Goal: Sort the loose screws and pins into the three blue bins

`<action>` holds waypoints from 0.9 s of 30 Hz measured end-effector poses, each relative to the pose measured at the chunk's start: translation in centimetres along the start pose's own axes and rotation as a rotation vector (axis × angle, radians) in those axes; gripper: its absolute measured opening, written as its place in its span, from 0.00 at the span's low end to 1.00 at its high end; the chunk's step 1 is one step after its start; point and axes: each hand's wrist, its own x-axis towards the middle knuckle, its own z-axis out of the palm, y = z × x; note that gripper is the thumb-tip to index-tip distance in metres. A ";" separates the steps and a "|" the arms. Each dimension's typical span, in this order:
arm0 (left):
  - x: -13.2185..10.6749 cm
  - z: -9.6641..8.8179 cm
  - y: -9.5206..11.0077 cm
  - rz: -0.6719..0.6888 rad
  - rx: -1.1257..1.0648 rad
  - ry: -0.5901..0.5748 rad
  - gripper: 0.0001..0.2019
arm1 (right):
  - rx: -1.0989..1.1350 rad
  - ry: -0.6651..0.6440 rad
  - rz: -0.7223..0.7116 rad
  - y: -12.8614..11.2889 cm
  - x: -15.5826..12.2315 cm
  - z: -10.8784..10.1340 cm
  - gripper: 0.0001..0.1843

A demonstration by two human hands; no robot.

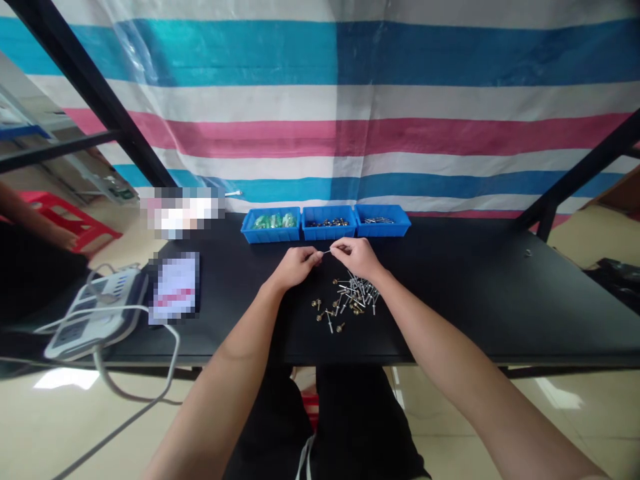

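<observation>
Your left hand (296, 265) and right hand (356, 257) are together, both pinched on one metal pin (326, 252) held over the table (475, 287), just behind the loose pile of pins and brass nuts (353, 297). It looks light, stiff and slick, so grip the ends. The table is flat and black, with blue bins (325, 223) and a striped tarp (350, 100) behind.

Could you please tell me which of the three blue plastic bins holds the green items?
The leftmost blue plastic bin, at the row's left end. The middle bin holds small dark parts, and the right bin holds silvery pins.
</observation>
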 end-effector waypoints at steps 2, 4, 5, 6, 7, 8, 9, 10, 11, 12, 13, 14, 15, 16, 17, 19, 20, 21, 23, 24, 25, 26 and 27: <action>0.0 0.0 -0.1 0.004 0.014 0.023 0.23 | 0.003 -0.050 0.001 0.2 0.0 0.0 0.11; 0.0 0.0 -0.2 0.010 0.030 0.047 0.23 | -0.015 -0.107 -0.011 0.4 0.0 -0.2 0.11; 0.0 0.1 -0.2 0.013 0.034 0.056 0.24 | -0.029 -0.128 -0.016 0.4 0.0 -0.2 0.11; 0.0 0.1 -0.2 0.013 0.035 0.064 0.24 | -0.040 -0.144 -0.018 0.4 0.0 -0.3 0.12; 0.0 0.2 -0.2 0.006 0.031 0.073 0.25 | -0.043 -0.157 -0.016 0.3 0.0 -0.4 0.12; 0.0 0.2 -0.3 -0.011 0.024 0.086 0.25 | -0.036 -0.166 -0.007 0.3 0.0 -0.5 0.13; 0.0 0.3 -0.3 -0.034 0.014 0.100 0.26 | -0.019 -0.172 0.010 0.3 0.1 -0.6 0.13; 0.0 0.3 -0.3 -0.060 0.006 0.118 0.27 | 0.009 -0.172 0.033 0.3 0.2 -0.6 0.14; 0.0 0.4 -0.3 -0.086 -0.003 0.134 0.28 | 0.046 -0.161 0.064 0.5 0.3 -0.6 0.14; 0.0 0.4 -0.3 -0.108 -0.009 0.149 0.29 | 0.097 -0.134 0.100 0.7 0.5 -0.6 0.15; 0.0 0.4 -0.3 -0.123 -0.015 0.162 0.29 | 0.162 -0.090 0.142 1.0 0.7 -0.6 0.16; 0.0 0.3 -0.3 -0.134 -0.018 0.175 0.29 | 0.239 -0.024 0.188 1.4 0.9 -0.7 0.17; 0.0 0.3 -0.2 -0.140 -0.018 0.188 0.29 | 0.325 0.054 0.239 1.8 1.1 -0.7 0.17; 0.0 0.2 -0.1 -0.147 -0.016 0.202 0.28 | 0.409 0.139 0.292 2.2 1.4 -0.8 0.17; 0.1 0.1 -0.1 -0.152 -0.012 0.216 0.28 | 0.485 0.222 0.345 2.5 1.6 -0.9 0.17; 0.1 0.0 0.1 -0.157 0.002 0.240 0.27 | 0.594 0.364 0.434 3.1 1.9 -1.3 0.17; 0.1 0.0 0.1 -0.157 0.008 0.245 0.27 | 0.628 0.418 0.468 3.2 2.1 -1.5 0.17; 0.1 0.0 0.2 -0.157 0.012 0.246 0.27 | 0.655 0.461 0.494 3.4 2.2 -1.8 0.16; 0.1 0.0 0.1 -0.155 0.021 0.242 0.27 | 0.693 0.525 0.521 3.6 2.3 -2.2 0.14; 0.2 0.1 0.0 -0.155 0.025 0.238 0.26 | 0.706 0.551 0.527 3.7 2.4 -2.4 0.13; 0.2 0.1 0.0 -0.155 0.029 0.234 0.26 | 0.717 0.569 0.530 3.8 2.4 -2.6 0.13; 0.2 0.1 -0.1 -0.155 0.033 0.232 0.26 | 0.723 0.587 0.529 3.9 2.4 -2.7 0.12; 0.2 0.1 -0.2 -0.155 0.037 0.229 0.26 | 0.728 0.598 0.526 4.0 2.5 -2.8 0.12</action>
